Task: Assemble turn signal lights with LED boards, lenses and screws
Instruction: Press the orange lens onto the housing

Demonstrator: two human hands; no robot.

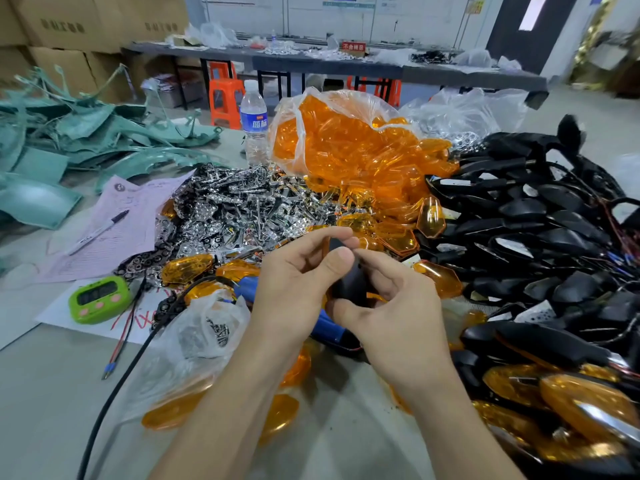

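**Fitting stage: one housing in both hands, driver not yet taken up**

Landmark: black housing [347, 287], held clear of the worktop [45, 393] between both hands.

Left to right:
- Left of housing, low: screw bag [218, 332], lying untouched.
- Behind and left of housing: chrome parts pile [242, 209].
- Just below and left of housing: blue driver [327, 329], lying on the worktop, in neither hand.
- Left hand [294, 282]: fingers curled, thumb and forefinger pinching the housing's upper end.
- Behind housing: bagged amber lenses [346, 150].
- Right hand [398, 306]: fingers curled round the housing's right side, thumb under its lower end. Amber sliver [376, 297] showing at the fingers; probably a lens, not certain.
- Right of housing: heap of black housings [536, 237].

Step, as judged: seating a part in the housing, ahead of screwing. LED board inside or not: cannot tell, interior hidden by fingers.

Next move, as judged: press flush, then free one hand for screw and driver. Firm one-handed hold needed, against slippage of the fitted part.
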